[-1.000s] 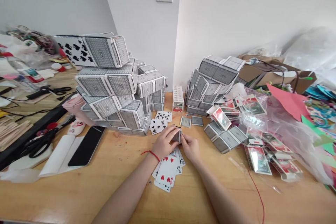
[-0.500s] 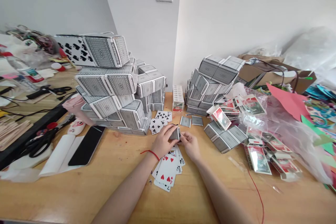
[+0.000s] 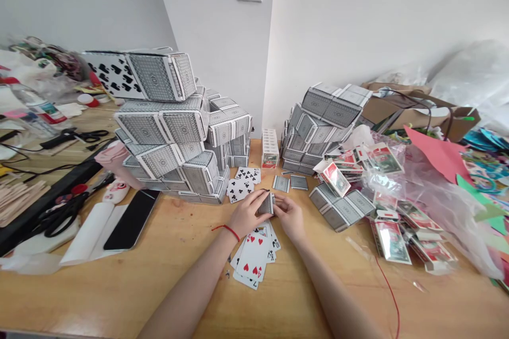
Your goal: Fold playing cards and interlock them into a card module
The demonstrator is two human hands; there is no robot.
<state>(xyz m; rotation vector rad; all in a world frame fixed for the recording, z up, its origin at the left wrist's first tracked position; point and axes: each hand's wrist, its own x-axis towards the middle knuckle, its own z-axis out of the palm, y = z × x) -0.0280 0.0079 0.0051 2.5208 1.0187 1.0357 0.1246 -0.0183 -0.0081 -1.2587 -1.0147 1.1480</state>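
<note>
My left hand (image 3: pixel 247 214) and my right hand (image 3: pixel 290 217) meet over the middle of the wooden table (image 3: pixel 170 275). Between their fingers they hold a small folded playing card piece (image 3: pixel 266 204) with a grey patterned back. A red string circles my left wrist. Under my wrists lies a loose fan of face-up cards (image 3: pixel 254 257) with red hearts showing. Two face-up club cards (image 3: pixel 242 183) lie just beyond my left hand.
A tall pile of card-built boxes (image 3: pixel 170 127) stands at the left, a smaller pile (image 3: pixel 322 119) at the right. Card packs in plastic (image 3: pixel 393 212) crowd the right. A black phone (image 3: pixel 133 220) and scissors (image 3: pixel 59 217) lie at the left. A red-and-white pack (image 3: pixel 269 149) stands by the wall.
My hands stayed in place over the cards. The fingers shifted a little around the folded card piece, and the right hand closed back in on it.
</note>
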